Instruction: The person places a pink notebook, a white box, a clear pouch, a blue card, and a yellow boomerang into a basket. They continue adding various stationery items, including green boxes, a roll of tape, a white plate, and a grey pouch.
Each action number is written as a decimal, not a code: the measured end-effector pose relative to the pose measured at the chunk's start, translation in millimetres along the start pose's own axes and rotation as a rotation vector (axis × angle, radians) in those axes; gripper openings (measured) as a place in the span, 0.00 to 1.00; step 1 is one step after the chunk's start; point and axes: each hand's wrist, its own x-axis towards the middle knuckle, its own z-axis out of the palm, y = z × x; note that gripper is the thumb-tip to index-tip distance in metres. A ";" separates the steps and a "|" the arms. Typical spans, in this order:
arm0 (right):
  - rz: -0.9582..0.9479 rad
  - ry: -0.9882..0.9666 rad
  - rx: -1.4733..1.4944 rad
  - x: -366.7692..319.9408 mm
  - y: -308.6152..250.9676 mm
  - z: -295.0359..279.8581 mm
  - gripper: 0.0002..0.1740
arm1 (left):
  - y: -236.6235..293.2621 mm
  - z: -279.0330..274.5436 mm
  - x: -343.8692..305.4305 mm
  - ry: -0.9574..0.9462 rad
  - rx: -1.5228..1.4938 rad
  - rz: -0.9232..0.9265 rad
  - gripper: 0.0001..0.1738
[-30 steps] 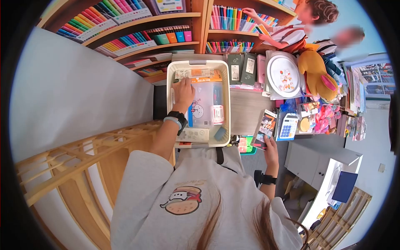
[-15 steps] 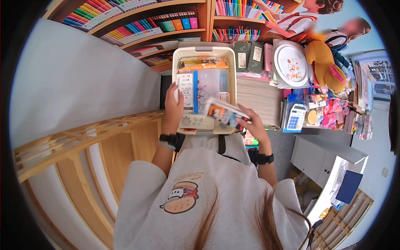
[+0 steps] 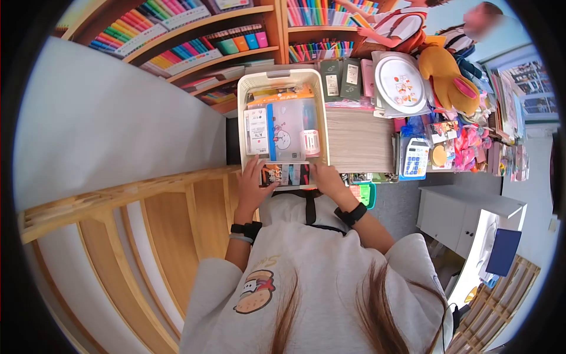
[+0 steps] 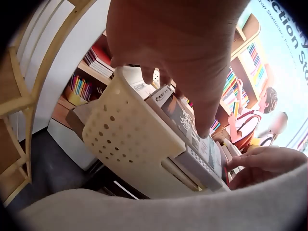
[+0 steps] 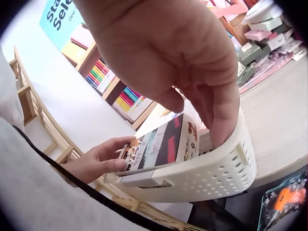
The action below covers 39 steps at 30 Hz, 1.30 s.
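Observation:
At the near end of a cream plastic basket [image 3: 323,112], a dark flat box [image 3: 286,174] with orange and white print lies crosswise, close to the rim. My left hand [image 3: 250,187] holds its left end, thumb over the printed top. At the other end, my right hand [image 3: 330,182] grips the box, its fingers reaching down inside the basket wall [image 5: 216,175]. Beyond the box are a white printed carton [image 3: 256,133], a clear pouch [image 3: 289,127] with a blue edge and cartoon face, a pink-and-white pack [image 3: 310,142] and an orange package [image 3: 292,93].
Right of the basket runs a wood-grain tabletop [image 3: 359,138]. Dark green boxes [image 3: 351,79], a white round plate [image 3: 402,82], a calculator [image 3: 415,158] and an orange plush [image 3: 448,79] lie there. A green bin [image 3: 367,194] stands below the table edge.
My right hand has brought the dark box from the right side into the basket's near end. The left hand, earlier in the basket around the white carton, has come back to the box's left end.

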 end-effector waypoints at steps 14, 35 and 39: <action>-0.012 -0.166 0.037 14.2 -5.6 25.9 0.33 | -6.0 -7.2 10.3 -0.171 0.133 0.057 0.43; 0.540 0.297 1.699 159.2 113.3 -63.9 0.22 | 9.7 5.3 -0.2 -0.206 0.359 0.026 0.52; 0.523 0.377 1.955 200.5 101.1 -58.6 0.25 | 8.6 6.4 1.7 -0.217 0.350 0.018 0.52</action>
